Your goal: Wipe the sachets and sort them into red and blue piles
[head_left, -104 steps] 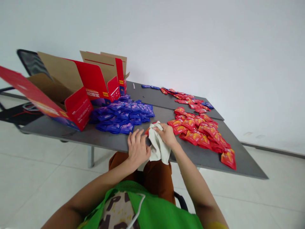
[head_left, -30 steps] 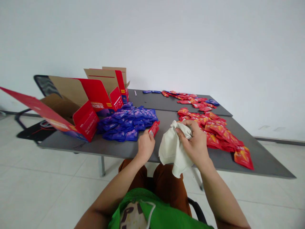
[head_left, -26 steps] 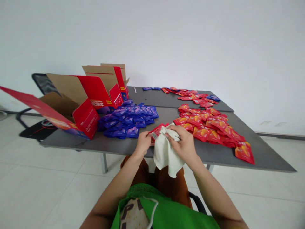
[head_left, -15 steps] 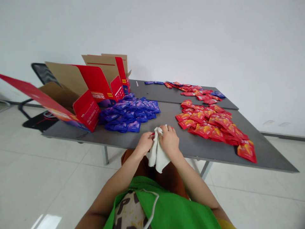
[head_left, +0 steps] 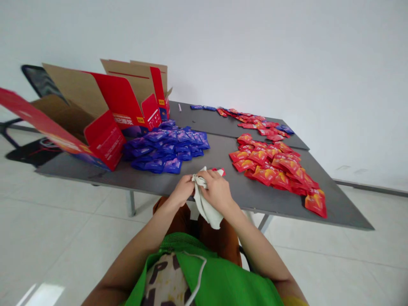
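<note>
Over the table's near edge, my right hand (head_left: 217, 190) is closed on a white cloth (head_left: 208, 212), whose loose end hangs down below the edge. A red sachet (head_left: 220, 171) shows only as a small corner past my right fingers; cloth and hands hide the rest of it. My left hand (head_left: 183, 189) is closed at the cloth's left side, with its fingertips mostly hidden where they grip the covered sachet. Ahead and to the left lies a pile of blue-purple sachets (head_left: 170, 146). A heap of red sachets (head_left: 274, 163) spreads to the right.
Open red cardboard boxes (head_left: 106, 138) stand along the left side of the dark grey table (head_left: 219, 146). More red sachets (head_left: 255, 123) and a few blue ones (head_left: 202, 107) lie at the back. Behind the boxes is a black chair (head_left: 35, 151). A white wall rises beyond.
The view has shifted, so everything sits a little further left. My right hand and the cloth have moved closer over my left fingers, covering the red part that showed there.
</note>
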A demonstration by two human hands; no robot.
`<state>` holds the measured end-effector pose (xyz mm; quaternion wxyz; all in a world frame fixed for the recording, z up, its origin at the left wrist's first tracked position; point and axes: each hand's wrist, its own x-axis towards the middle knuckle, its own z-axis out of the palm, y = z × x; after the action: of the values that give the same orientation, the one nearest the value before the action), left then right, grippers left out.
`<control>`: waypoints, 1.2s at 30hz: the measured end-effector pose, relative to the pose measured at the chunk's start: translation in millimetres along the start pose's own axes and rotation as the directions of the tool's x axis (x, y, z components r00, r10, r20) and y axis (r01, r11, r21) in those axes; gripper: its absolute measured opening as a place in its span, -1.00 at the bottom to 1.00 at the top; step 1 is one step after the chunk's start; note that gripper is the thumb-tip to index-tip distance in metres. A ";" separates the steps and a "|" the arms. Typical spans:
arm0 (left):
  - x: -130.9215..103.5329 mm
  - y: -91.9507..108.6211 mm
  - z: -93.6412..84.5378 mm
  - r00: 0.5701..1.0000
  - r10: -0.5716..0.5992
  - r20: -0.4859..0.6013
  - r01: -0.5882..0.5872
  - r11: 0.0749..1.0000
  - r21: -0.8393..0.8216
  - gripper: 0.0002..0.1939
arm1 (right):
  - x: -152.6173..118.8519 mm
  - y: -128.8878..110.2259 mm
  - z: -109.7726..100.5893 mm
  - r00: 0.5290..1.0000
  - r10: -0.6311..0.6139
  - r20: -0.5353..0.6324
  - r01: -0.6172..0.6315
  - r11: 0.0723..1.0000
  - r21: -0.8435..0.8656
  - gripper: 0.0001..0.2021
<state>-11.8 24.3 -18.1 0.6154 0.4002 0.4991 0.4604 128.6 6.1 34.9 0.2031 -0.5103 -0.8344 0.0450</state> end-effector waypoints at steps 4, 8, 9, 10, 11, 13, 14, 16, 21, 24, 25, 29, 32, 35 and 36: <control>1.5 -1.8 2.4 0.997 -0.010 -0.070 0.015 0.997 0.078 -0.90 | 8.3 8.3 22.5 0.992 0.113 -0.048 -0.118 0.987 -0.113 -0.74; -2.3 5.3 10.5 0.992 -0.114 -0.051 0.117 0.991 0.059 -0.93 | 19.9 38.2 19.7 0.955 0.280 -0.103 -0.298 0.916 -0.269 -0.75; -3.5 6.7 12.2 0.991 -0.123 -0.046 0.125 0.991 0.054 -0.94 | 20.9 43.7 16.1 0.946 0.306 -0.109 -0.325 0.903 -0.281 -0.75; -4.5 7.6 13.5 0.991 -0.121 -0.049 0.124 0.991 0.052 -0.94 | 20.5 47.3 12.2 0.944 0.311 -0.111 -0.329 0.904 -0.272 -0.76; -5.2 8.0 14.3 0.992 -0.113 -0.055 0.116 0.992 0.055 -0.93 | 18.7 48.4 8.4 0.950 0.293 -0.112 -0.312 0.919 -0.243 -0.76; -5.8 7.7 14.2 0.994 -0.090 -0.068 0.095 0.993 0.066 -0.90 | 11.1 43.7 3.3 0.974 0.200 -0.105 -0.214 0.966 -0.146 -0.76; -5.7 7.1 13.3 0.994 -0.083 -0.066 0.088 0.994 0.072 -0.87 | 5.9 38.5 2.4 0.987 0.134 -0.093 -0.143 0.985 -0.098 -0.76; -5.1 5.7 10.4 0.996 -0.076 -0.035 0.079 0.994 0.075 -0.81 | -4.5 25.8 4.5 0.998 0.001 -0.059 -0.004 0.999 -0.049 -0.74; -6.0 7.7 3.0 0.998 -0.036 0.049 0.033 0.997 0.074 -0.80 | -1.0 12.1 17.9 1.000 -0.011 -0.023 0.009 0.995 -0.103 -0.70; -12.8 16.1 -1.8 0.985 -0.135 0.108 0.126 0.988 0.091 -0.84 | 22.4 24.5 20.8 0.973 0.223 -0.059 -0.229 0.963 -0.141 -0.60; -16.7 19.5 -5.0 0.978 -0.174 0.116 0.162 0.981 0.106 -0.85 | 29.3 29.9 20.5 0.950 0.303 -0.077 -0.312 0.938 -0.151 -0.55; -37.4 33.5 -30.5 0.986 -0.162 -0.030 0.165 0.971 0.176 -0.68 | 33.7 38.3 18.3 0.903 0.412 -0.120 -0.427 0.888 -0.171 -0.57; -47.6 48.3 -53.1 0.990 -0.017 -0.141 0.046 0.976 0.211 -0.49 | 20.7 20.3 22.7 0.916 0.377 -0.139 -0.400 0.890 -0.219 -0.70; -46.3 70.5 -57.9 0.943 0.218 -0.252 -0.140 0.945 0.296 -0.51 | 12.6 -6.8 34.6 0.923 0.353 -0.152 -0.380 0.897 -0.226 -0.81; -43.8 79.7 -53.9 0.937 0.263 -0.231 -0.170 0.919 0.355 -0.56 | 11.8 -14.5 39.1 0.935 0.319 -0.154 -0.346 0.913 -0.215 -0.85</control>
<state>-81.4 4.1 58.7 0.4094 0.4829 0.6016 0.4871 96.8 14.6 6.7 0.1774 -0.6674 -0.7215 -0.0513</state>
